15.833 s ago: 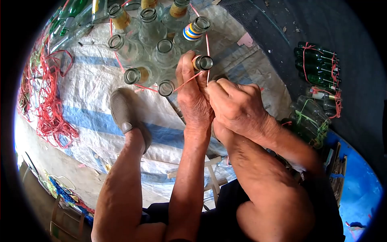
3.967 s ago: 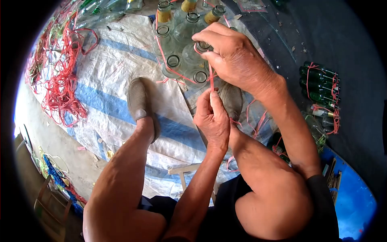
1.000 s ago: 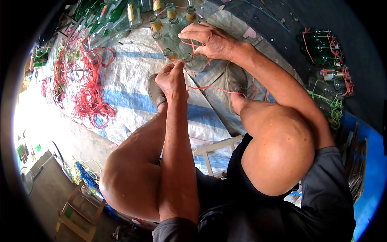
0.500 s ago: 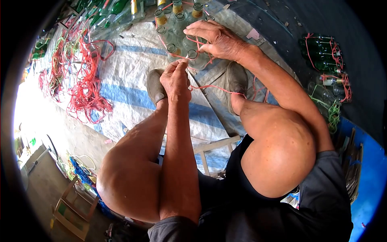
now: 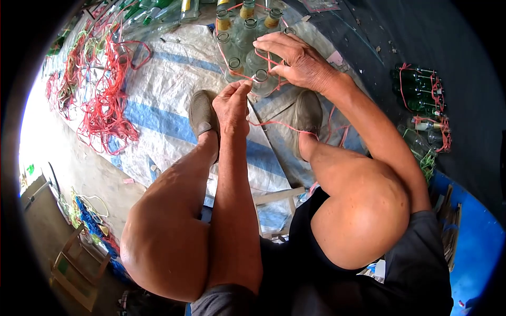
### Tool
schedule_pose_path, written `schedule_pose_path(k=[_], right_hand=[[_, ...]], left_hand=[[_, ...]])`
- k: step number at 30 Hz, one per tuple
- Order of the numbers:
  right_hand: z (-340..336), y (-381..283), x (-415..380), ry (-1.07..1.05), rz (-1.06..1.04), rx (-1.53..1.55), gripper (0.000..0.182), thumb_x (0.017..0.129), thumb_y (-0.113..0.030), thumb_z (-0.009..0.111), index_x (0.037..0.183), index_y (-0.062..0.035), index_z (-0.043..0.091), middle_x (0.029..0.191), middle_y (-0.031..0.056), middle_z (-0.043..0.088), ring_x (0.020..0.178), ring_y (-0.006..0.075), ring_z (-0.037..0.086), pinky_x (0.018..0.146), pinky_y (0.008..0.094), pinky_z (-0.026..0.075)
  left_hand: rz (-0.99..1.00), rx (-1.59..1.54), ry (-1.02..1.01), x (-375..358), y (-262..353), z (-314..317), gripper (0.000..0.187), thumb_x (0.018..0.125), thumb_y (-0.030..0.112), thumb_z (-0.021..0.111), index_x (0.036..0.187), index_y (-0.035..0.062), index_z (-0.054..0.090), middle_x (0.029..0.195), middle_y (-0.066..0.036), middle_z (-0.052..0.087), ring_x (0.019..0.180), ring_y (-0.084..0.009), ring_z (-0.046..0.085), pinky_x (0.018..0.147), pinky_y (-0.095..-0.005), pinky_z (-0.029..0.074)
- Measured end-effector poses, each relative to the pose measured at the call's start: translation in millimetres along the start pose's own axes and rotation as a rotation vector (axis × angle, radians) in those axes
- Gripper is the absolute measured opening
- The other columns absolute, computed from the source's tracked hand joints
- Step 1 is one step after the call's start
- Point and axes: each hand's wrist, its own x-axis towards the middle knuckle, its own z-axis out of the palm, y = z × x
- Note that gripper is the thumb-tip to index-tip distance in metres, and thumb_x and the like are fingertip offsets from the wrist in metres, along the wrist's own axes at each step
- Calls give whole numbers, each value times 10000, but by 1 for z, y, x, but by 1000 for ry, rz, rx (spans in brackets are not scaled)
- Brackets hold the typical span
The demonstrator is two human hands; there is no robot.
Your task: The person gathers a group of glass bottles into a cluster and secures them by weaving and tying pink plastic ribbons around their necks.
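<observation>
A cluster of clear glass bottles (image 5: 245,37), some with yellow labels, stands upright between my feet at the top of view. Pink plastic string (image 5: 275,123) runs around the bottles, and a loose length trails from my left hand toward the right shoe. My left hand (image 5: 232,108) is closed in a pinch on the string, close beside the nearest bottle (image 5: 260,83). Over the right side of the cluster, my right hand (image 5: 299,60) has its fingers stretched out and thumb apart, with string passing by its fingertips.
A tangled heap of pink string (image 5: 113,100) lies to the left on the white-and-blue sheet (image 5: 158,118). Green bottles (image 5: 145,15) lie at the upper left. Tied bundles of green bottles (image 5: 420,89) rest on the right. Wooden frames (image 5: 76,276) stand at the lower left.
The camera view has shifted, so the bottles sit slightly lower and further right. Both hands keep nearly the same pose; the left still pinches the string.
</observation>
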Motion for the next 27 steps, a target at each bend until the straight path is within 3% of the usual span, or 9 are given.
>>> schedule_pose_path(k=[4,7,10,13,19,27], right_hand=[[-7,-12,3,-52,18,-164,596,735,-63,805,1314,-107,672,1309,65,650,1205,303,598,1046,397,499],[-10,-21,10,-54,-6,-224,467,749,-67,771,1211,-113,723,1298,54,652,1197,285,590,1056,394,491],[-11,-23,23,-87,-173,-314,321,771,-61,734,1085,-124,760,1212,31,681,1168,256,599,1028,393,495],[-7,-28,31,-241,-175,-251,309,759,-28,724,1061,-84,757,1199,30,690,1188,270,597,1030,412,474],[0,-16,41,-420,-130,-175,350,751,26,693,1057,-125,771,1143,-4,697,1222,248,575,1049,412,433],[0,-18,61,-706,-8,-218,421,749,-13,732,1125,-196,777,1049,-11,668,1224,268,544,1032,442,430]], left_hand=[[59,90,50,8,-4,-1,162,871,138,812,985,38,755,618,101,507,477,-6,351,437,-214,244],[129,75,24,16,-9,-2,222,859,144,802,1006,-20,776,783,9,683,628,-57,536,567,-217,395],[112,52,54,19,-13,-2,217,852,133,804,993,-31,776,789,4,686,645,-63,540,587,-220,398],[111,73,55,23,-15,1,182,866,171,821,980,34,785,636,94,537,493,-11,369,450,-211,257],[122,84,60,29,-18,2,210,834,200,841,947,34,782,637,78,558,493,-24,398,451,-221,287],[90,73,128,34,-23,7,277,802,229,890,903,2,767,657,55,577,510,-38,427,466,-226,299]])
